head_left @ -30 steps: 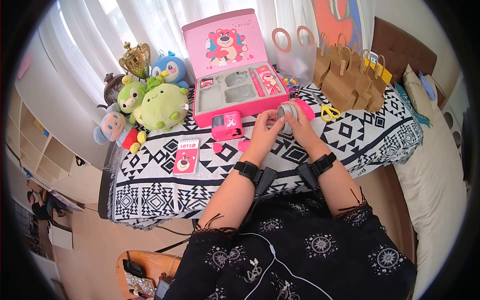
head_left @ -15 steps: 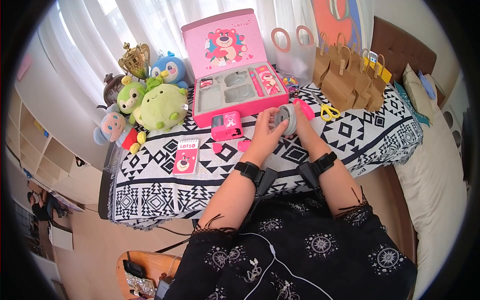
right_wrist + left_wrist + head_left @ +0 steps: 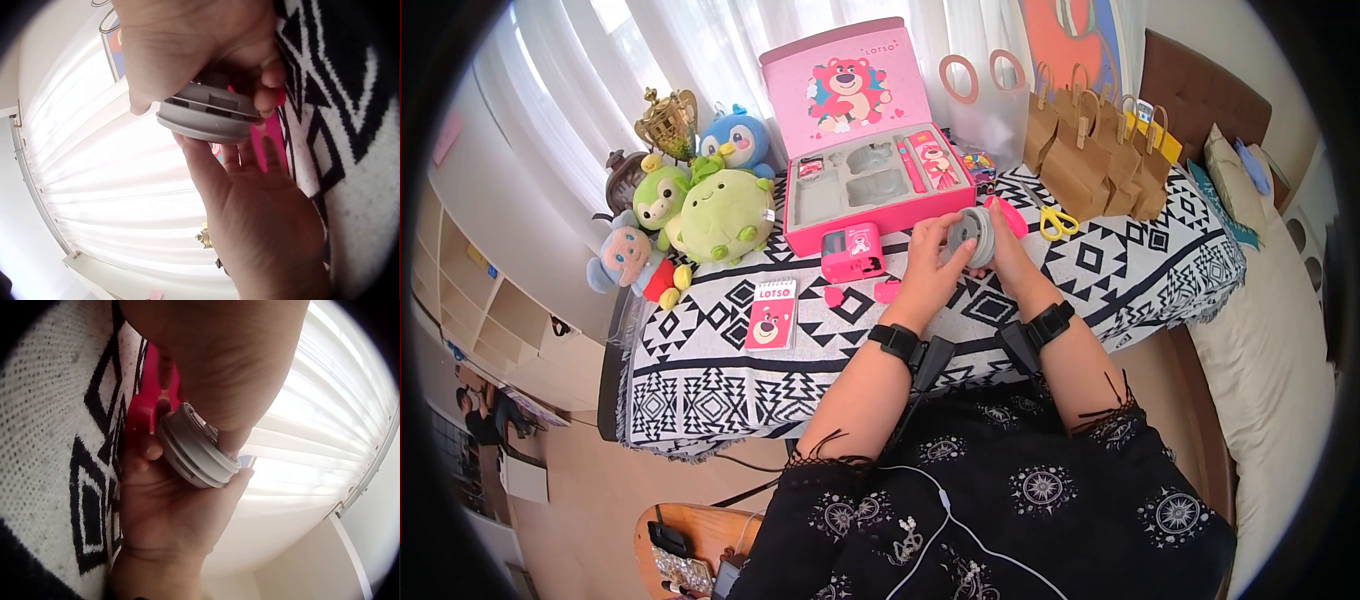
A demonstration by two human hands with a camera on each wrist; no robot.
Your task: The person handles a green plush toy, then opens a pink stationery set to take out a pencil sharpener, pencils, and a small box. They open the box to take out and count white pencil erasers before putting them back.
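Both hands hold a grey round lid-like piece (image 3: 971, 236) with ridged sides above the cloth. My left hand (image 3: 936, 257) grips its left side, thumb on the face. On the opposite side, my right hand (image 3: 1010, 258) holds the edge. Slots show along the side of the grey piece (image 3: 209, 115) in the right wrist view. Beside the right hand's fingertips is a pink round thing (image 3: 1012, 216), partly covered. Left of the hands stands a pink box-shaped item (image 3: 855, 252) with a bear print, and two small pink pieces (image 3: 888, 290) lie in front of it.
An open pink gift box (image 3: 880, 215) with a grey moulded insert stands behind. A notepad (image 3: 771, 316) lies on the patterned cloth (image 3: 880, 375). Plush toys (image 3: 728, 215) sit at the left. Yellow scissors (image 3: 1057, 223) and brown paper bags (image 3: 1090, 165) are at the right.
The grey piece has turned so that its face shows more. The right thumb has moved off the face toward the edge; the left hand keeps its grip.
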